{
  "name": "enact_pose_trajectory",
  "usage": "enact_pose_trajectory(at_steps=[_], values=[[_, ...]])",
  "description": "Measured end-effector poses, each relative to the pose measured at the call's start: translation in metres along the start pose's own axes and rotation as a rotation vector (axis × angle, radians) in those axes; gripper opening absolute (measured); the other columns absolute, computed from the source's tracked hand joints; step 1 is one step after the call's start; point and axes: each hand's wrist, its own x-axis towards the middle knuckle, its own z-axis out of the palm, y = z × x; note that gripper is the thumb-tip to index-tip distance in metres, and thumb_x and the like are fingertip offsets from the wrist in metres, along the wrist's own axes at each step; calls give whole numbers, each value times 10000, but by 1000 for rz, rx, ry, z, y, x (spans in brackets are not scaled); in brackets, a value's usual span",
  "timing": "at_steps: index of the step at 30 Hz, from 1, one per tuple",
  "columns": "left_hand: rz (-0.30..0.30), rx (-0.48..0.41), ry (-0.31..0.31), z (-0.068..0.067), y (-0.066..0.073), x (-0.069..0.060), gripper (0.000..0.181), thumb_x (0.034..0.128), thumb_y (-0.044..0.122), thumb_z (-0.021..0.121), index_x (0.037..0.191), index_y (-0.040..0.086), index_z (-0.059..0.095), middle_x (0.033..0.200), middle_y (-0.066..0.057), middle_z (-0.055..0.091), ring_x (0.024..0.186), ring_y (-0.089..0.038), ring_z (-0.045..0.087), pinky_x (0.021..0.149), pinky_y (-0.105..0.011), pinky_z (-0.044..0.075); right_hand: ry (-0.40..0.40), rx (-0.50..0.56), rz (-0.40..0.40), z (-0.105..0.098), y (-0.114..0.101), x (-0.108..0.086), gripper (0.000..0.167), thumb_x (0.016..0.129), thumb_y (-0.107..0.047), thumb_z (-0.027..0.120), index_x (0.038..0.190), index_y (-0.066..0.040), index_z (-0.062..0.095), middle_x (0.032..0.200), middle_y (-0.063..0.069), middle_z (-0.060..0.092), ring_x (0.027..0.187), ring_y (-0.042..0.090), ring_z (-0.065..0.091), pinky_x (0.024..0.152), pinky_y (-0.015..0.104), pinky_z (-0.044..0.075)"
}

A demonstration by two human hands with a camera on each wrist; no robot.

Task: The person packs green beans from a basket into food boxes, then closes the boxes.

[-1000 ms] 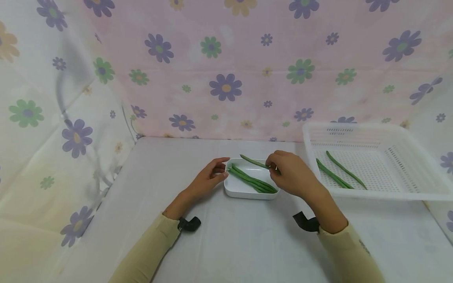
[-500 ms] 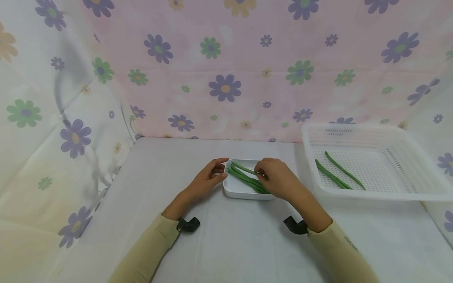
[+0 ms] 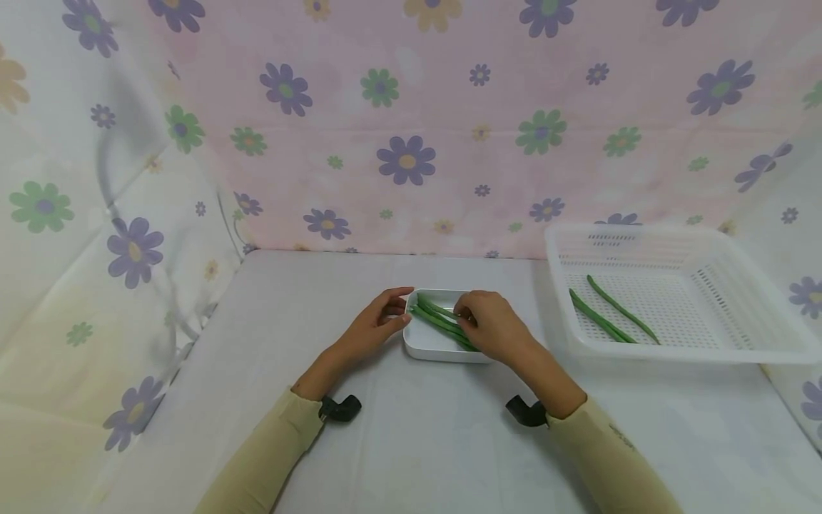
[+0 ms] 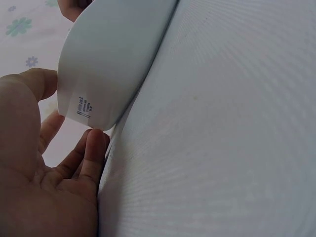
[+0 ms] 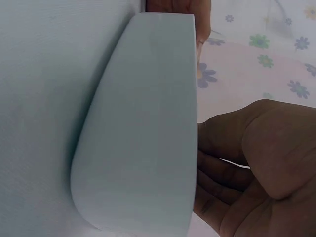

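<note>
Clearly, two hands meet at a white tray of green beans

A smooth white cloth [image 3: 417,435] covers the table, faintly creased and evenly lit. Along its far edge hangs a pink curtain [image 3: 475,228] printed with purple, green and cream daisies; a paler floral curtain [image 3: 58,285], loosely wrinkled, closes off the left side, and more of the white flowered fabric [image 3: 793,243] shows at the right.

The shallow white tray [image 3: 443,355] sits on the cloth near the middle of the table, small dark print [image 4: 85,108] on its left end wall. The left hand [image 3: 377,320] rests against that end, fingers loosely bent, thumb touching the rim. Over the tray's right part, the right hand [image 3: 494,325] pinches a green bean [image 3: 439,305], its fingertips partly hidden; a bundle of beans [image 3: 443,327] lies alongside within the tray.

Well to the right stands a white perforated basket [image 3: 700,355], with one bean [image 3: 619,307] apart from a few others [image 3: 600,316] by its left wall. Pale khaki sleeves [image 3: 260,450] and black wrist mounts [image 3: 340,408] mark both arms.
</note>
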Motion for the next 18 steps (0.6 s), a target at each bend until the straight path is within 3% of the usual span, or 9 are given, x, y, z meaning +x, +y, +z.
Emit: enact_pose_trajectory(at_steps=[14, 18], values=[[-22, 25, -1, 1, 1, 0, 546, 1087, 327, 638, 1597, 324, 445, 1416, -62, 565, 1327, -214, 575, 1140, -439, 469, 18, -58, -47, 10, 4, 1, 82, 911, 37, 774, 965, -22, 759, 871, 26, 701, 811, 158, 631, 724, 314, 559], [-21, 25, 3, 0, 0, 0, 537, 1088, 322, 637, 1590, 339, 447, 1416, -69, 564, 1323, -219, 575, 1136, -442, 469, -5, -70, -20, 7, 2, -1, 94, 921, 1, 783, 1007, -27, 757, 909, 34, 708, 851, 176, 654, 745, 330, 572]])
